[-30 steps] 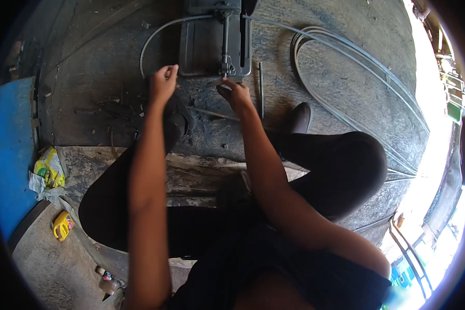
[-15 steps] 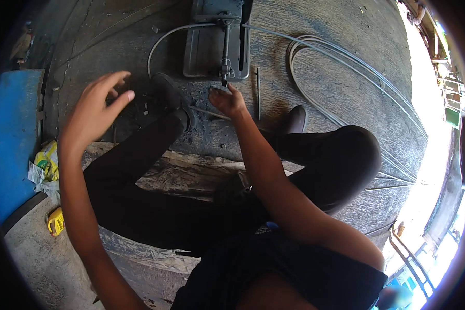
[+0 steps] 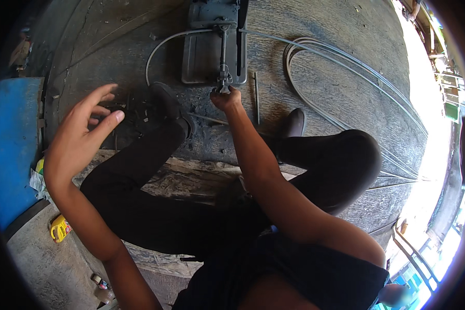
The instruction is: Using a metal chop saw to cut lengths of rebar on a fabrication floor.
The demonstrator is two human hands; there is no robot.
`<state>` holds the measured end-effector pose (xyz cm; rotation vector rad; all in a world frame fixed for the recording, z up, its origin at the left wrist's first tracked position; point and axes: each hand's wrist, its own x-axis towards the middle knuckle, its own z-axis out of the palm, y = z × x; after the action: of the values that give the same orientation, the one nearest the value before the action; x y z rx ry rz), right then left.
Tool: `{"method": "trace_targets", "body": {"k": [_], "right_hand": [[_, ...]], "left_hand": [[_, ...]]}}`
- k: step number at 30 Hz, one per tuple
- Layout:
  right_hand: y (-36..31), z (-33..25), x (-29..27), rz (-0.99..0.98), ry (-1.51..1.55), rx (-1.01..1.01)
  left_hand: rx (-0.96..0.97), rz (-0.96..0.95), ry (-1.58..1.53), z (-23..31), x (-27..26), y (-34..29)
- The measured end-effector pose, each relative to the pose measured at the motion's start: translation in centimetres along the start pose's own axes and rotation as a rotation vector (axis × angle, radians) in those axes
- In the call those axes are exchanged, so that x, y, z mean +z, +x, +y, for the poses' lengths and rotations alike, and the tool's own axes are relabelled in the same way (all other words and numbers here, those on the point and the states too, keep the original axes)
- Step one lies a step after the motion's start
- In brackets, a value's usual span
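At the top centre stands a grey metal machine base (image 3: 201, 72) with a screw clamp (image 3: 223, 49) running along it toward me. My right hand (image 3: 226, 99) is closed around the crank handle (image 3: 223, 89) at the clamp's near end. A thin grey rod (image 3: 178, 35) meets the clamp from the left, bending down to the floor. On the right, another length (image 3: 274, 36) leads from the machine to a loose coil of rod (image 3: 294, 62). My left hand (image 3: 80, 132) hangs in the air above my left leg, holding nothing, its fingers apart and slightly curled.
A short straight rod (image 3: 257, 98) lies right of the machine; another piece (image 3: 206, 118) lies near my left shoe (image 3: 166, 101). A blue panel (image 3: 15, 150) stands at far left, with a yellow container (image 3: 60, 229) below it. Dark scraps litter the floor.
My right hand has gone from open beneath the clamp's handle to closed around it. My left hand has shifted left and slightly down, still open.
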<state>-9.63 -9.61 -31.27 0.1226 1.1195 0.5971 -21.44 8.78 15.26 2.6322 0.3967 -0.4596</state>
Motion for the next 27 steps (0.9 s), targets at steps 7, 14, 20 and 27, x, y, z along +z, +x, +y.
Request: {"method": "trace_targets", "body": {"k": [7, 14, 20, 27], "right_hand": [[2.1, 1.0, -3.2, -0.384, -0.136, -0.170], [2.5, 1.9, -2.7, -0.267, -0.082, -0.282], [4.2, 0.1, -1.1, -0.121, 0.003, -0.127], [5.4, 4.6, 1.8, 0.842, -0.800, -1.004]], "left_hand": [[-0.011, 0.010, -0.012, -0.3, 0.0, 0.6], [0.014, 0.002, -0.036, -0.7, -0.1, 0.5], [-0.020, 0.023, -0.046, -0.8, -0.3, 0.3], [-0.003, 0.020, -0.062, -1.6, -0.4, 0.0]]}}
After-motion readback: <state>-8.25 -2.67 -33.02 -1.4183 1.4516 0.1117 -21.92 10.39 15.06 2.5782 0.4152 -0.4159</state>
